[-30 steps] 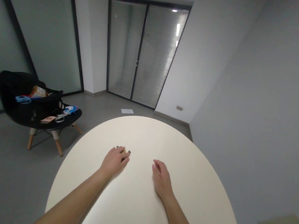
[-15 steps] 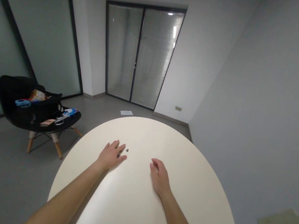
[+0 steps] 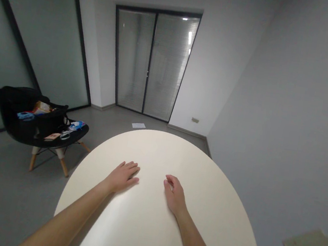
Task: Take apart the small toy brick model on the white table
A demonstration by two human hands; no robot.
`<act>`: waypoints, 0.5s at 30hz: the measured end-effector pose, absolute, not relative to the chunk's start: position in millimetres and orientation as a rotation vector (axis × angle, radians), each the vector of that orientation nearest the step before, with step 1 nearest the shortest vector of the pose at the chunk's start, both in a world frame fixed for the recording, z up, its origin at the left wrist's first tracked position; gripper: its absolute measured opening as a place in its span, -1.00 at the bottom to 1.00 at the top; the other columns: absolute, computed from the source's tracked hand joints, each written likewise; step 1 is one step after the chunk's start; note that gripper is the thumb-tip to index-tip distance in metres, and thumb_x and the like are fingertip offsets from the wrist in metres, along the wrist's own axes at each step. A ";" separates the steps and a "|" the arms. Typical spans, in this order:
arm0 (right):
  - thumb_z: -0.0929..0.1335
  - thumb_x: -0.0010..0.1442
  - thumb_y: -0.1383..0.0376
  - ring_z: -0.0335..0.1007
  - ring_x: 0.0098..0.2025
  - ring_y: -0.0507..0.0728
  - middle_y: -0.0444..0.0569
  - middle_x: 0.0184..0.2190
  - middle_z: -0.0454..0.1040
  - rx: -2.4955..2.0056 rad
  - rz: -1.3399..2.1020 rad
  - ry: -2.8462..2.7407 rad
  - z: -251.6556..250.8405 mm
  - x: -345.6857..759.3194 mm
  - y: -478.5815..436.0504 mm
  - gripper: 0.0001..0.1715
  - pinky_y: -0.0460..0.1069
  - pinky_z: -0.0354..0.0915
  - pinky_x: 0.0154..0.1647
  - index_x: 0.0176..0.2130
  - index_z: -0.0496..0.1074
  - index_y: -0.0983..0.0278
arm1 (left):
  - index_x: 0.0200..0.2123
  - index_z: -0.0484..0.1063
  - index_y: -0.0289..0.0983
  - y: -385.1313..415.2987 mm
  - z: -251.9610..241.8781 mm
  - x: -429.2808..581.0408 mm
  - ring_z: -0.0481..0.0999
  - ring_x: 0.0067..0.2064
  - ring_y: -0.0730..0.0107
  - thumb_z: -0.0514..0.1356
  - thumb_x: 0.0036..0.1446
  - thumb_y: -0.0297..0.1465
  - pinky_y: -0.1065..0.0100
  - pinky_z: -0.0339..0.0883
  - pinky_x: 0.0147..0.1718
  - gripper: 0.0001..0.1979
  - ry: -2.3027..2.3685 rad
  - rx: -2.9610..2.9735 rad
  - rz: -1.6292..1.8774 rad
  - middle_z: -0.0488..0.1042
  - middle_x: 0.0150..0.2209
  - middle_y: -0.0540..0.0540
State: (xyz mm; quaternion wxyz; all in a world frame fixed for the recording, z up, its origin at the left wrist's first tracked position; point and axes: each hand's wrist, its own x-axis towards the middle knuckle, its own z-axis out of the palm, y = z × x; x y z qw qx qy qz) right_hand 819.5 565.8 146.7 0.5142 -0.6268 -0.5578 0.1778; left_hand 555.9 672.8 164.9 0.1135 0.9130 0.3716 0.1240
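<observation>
My left hand (image 3: 122, 176) lies flat, palm down, on the round cream table (image 3: 160, 151), with its fingers stretched out and close together. Nothing shows under or beside it. My right hand (image 3: 174, 194) rests palm down a little to the right, about a hand's width away. Its fingers are loosely bent and touch the tabletop, and I see nothing in them. Both forearms reach in from the near edge.
A black shell chair (image 3: 30, 120) on wooden legs stands on the grey floor at the left, loaded with a bag and small items. Sliding glass doors (image 3: 150, 64) are at the back, with a sheet of paper (image 3: 138, 125) on the floor. A grey wall runs close along the right.
One second ago my left hand cupped a small gold and dark thing. Half a second ago small dark pieces lay by its spread fingertips. Now the fingers lie together and the pieces are out of sight.
</observation>
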 end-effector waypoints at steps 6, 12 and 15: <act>0.31 0.19 0.01 0.48 -0.04 0.23 0.11 -0.07 0.54 -1.489 0.501 -1.270 151.8 822.3 567.6 -0.55 0.19 0.36 0.07 -0.07 0.46 0.25 | 0.30 0.18 -0.17 662.9 181.3 543.7 0.05 0.37 0.12 -0.05 0.34 -0.07 -0.07 -0.20 0.33 -0.45 1.073 2.584 0.651 0.08 0.37 -0.20; 0.25 0.28 0.00 0.18 0.28 0.24 0.06 0.23 0.33 -1.634 0.286 -1.616 179.5 846.0 521.8 -0.41 0.25 0.07 0.32 0.20 0.32 0.17 | 0.35 0.07 -0.02 609.3 195.0 522.8 -0.04 0.40 0.04 -0.02 0.34 -0.07 -0.16 -0.19 0.31 -0.44 1.111 2.654 0.635 -0.05 0.41 -0.11; 0.21 0.32 0.01 -0.02 0.38 0.27 0.01 0.33 0.17 -1.815 0.057 -1.757 177.5 859.9 486.9 -0.39 0.33 -0.10 0.36 0.29 0.19 0.08 | 0.36 -0.01 0.05 577.9 180.7 513.3 -0.06 0.40 -0.03 -0.01 0.34 -0.08 -0.23 -0.11 0.27 -0.43 1.171 2.691 0.534 -0.09 0.42 -0.11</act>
